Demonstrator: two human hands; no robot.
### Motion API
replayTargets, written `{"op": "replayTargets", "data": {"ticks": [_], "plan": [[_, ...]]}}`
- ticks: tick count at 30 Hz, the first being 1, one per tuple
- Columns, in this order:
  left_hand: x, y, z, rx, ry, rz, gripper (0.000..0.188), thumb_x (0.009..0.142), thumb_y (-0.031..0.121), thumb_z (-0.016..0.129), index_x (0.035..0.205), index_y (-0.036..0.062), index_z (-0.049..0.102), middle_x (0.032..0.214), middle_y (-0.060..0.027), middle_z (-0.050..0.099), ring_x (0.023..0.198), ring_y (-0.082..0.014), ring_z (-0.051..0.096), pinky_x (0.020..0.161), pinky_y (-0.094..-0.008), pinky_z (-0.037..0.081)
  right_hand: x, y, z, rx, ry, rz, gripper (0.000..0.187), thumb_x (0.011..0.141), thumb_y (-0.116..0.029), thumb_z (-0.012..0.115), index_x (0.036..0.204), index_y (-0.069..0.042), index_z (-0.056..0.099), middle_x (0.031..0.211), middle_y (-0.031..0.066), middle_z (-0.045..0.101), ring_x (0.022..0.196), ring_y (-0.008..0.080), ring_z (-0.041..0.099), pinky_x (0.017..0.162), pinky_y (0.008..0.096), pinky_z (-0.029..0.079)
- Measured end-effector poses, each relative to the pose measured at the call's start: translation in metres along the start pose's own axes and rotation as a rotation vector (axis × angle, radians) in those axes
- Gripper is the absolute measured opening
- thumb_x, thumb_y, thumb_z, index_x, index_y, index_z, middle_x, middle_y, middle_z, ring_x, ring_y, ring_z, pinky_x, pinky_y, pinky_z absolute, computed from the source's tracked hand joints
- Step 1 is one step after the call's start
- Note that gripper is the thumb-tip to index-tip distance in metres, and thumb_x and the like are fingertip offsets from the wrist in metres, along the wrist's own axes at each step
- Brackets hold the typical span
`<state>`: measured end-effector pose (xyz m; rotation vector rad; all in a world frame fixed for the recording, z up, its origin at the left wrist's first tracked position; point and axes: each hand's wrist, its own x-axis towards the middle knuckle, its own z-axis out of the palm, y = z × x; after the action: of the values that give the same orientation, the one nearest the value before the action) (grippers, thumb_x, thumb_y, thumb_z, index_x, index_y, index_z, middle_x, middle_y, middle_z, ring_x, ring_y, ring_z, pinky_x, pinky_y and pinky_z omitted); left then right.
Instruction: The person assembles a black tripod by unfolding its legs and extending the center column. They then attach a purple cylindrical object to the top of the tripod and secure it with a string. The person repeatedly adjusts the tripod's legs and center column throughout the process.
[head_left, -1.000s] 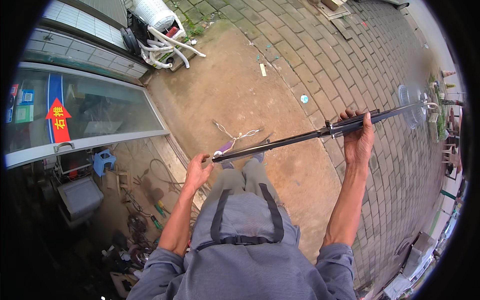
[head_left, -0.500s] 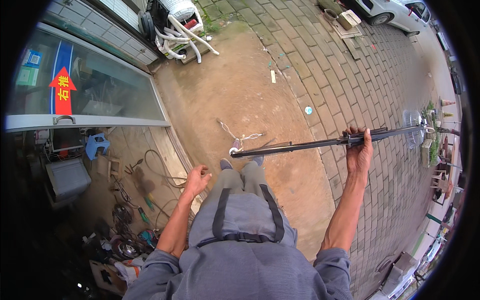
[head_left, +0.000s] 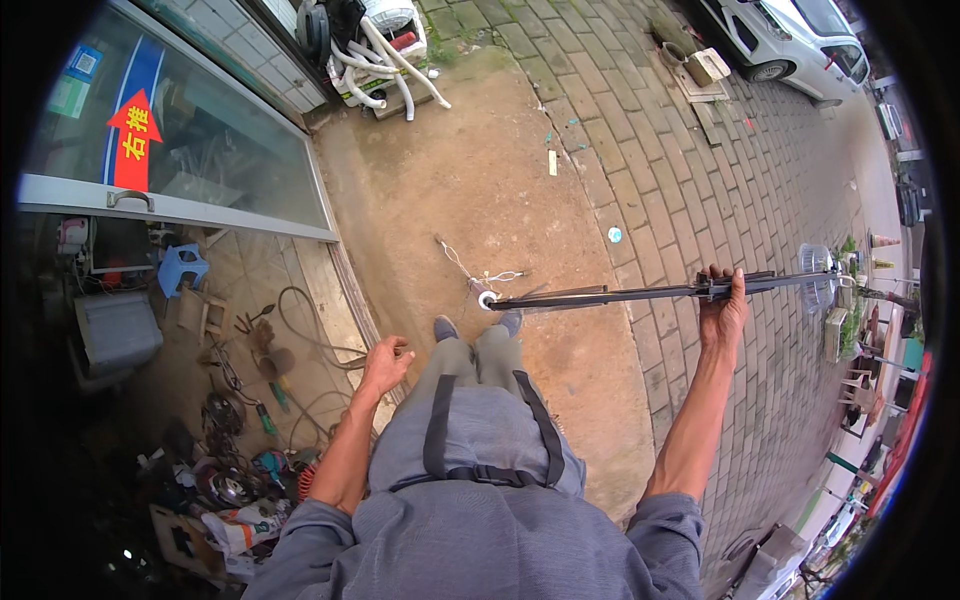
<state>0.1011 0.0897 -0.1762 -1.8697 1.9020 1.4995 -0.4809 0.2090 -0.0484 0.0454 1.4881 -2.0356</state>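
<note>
My right hand (head_left: 722, 312) is wrapped round a long, thin black metal frame (head_left: 640, 293), gripping it at a thicker bracket-like middle. The frame looks like several slim rods folded together and lies nearly level across the view, from over my feet to the far right. My left hand (head_left: 384, 366) hangs at my left side, its fingers loosely curled and slightly apart, with nothing visible in it. Just beyond my shoes (head_left: 446, 328), a small roll (head_left: 480, 290) with a white ring end and looped pale cord lies on the ground, partly overlapped by the frame's tip.
On the left, a glass sliding door (head_left: 240, 130) borders a workshop floor with a blue stool (head_left: 182, 270), hoses and cluttered tools (head_left: 235, 480). White pipes (head_left: 385, 65) pile up at the back. Paving bricks (head_left: 690, 200) stretch right towards a parked white car (head_left: 785, 45).
My view has shifted slightly to the left. The right hand still grips the black frame, whose near end has moved a little right; the left hand hangs much as before.
</note>
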Motion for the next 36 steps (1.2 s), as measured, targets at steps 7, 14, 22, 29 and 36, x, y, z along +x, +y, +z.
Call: {"op": "replayTargets", "data": {"ticks": [7,14,22,29,36], "plan": [[0.002,0.001,-0.001,-0.025,-0.007,0.040,0.047,0.089,0.026,0.071,0.125,-0.0040,0.065,0.119,-0.0252,0.071,0.109,-0.0356,0.070,0.096,-0.0437,0.056,-0.001,0.001,-0.002,-0.006,-0.010,-0.007,0.034,0.096,-0.033,0.075,0.105,-0.003,0.062,0.104,0.0172,0.071,0.099,0.0327,0.070,0.095,0.0462,0.057],[0.010,0.042,-0.012,-0.068,-0.050,0.121,0.048,0.089,0.025,0.071,0.126,-0.0052,0.065,0.122,-0.0272,0.068,0.113,-0.0361,0.068,0.097,-0.0436,0.055,-0.007,0.002,0.008,-0.015,0.002,-0.002,0.036,0.094,-0.035,0.077,0.104,-0.003,0.062,0.100,0.0155,0.072,0.094,0.0318,0.071,0.086,0.0448,0.058],[0.009,0.112,-0.025,-0.048,-0.050,0.270,0.044,0.088,0.019,0.070,0.126,-0.0038,0.064,0.124,-0.0232,0.068,0.116,-0.0354,0.066,0.097,-0.0442,0.054,-0.019,0.004,0.014,-0.032,0.088,-0.020,0.046,0.092,-0.045,0.077,0.106,-0.006,0.059,0.104,0.0160,0.072,0.095,0.0311,0.071,0.085,0.0444,0.058],[0.012,0.186,0.004,0.083,-0.004,0.652,0.050,0.084,0.015,0.076,0.127,-0.0016,0.060,0.126,-0.0215,0.065,0.119,-0.0387,0.060,0.103,-0.0452,0.049,-0.021,-0.006,0.017,-0.017,0.077,-0.051,0.050,0.095,-0.049,0.072,0.108,-0.003,0.058,0.100,0.0177,0.070,0.095,0.0302,0.071,0.088,0.0467,0.061],[0.015,0.281,0.062,0.169,-0.059,0.976,0.054,0.082,0.017,0.076,0.130,-0.0002,0.058,0.128,-0.0211,0.062,0.121,-0.0387,0.057,0.103,-0.0461,0.048,-0.035,-0.008,0.020,-0.012,0.066,-0.050,0.041,0.097,-0.042,0.072,0.103,-0.002,0.062,0.097,0.0179,0.073,0.089,0.0293,0.074,0.082,0.0417,0.062]]}}
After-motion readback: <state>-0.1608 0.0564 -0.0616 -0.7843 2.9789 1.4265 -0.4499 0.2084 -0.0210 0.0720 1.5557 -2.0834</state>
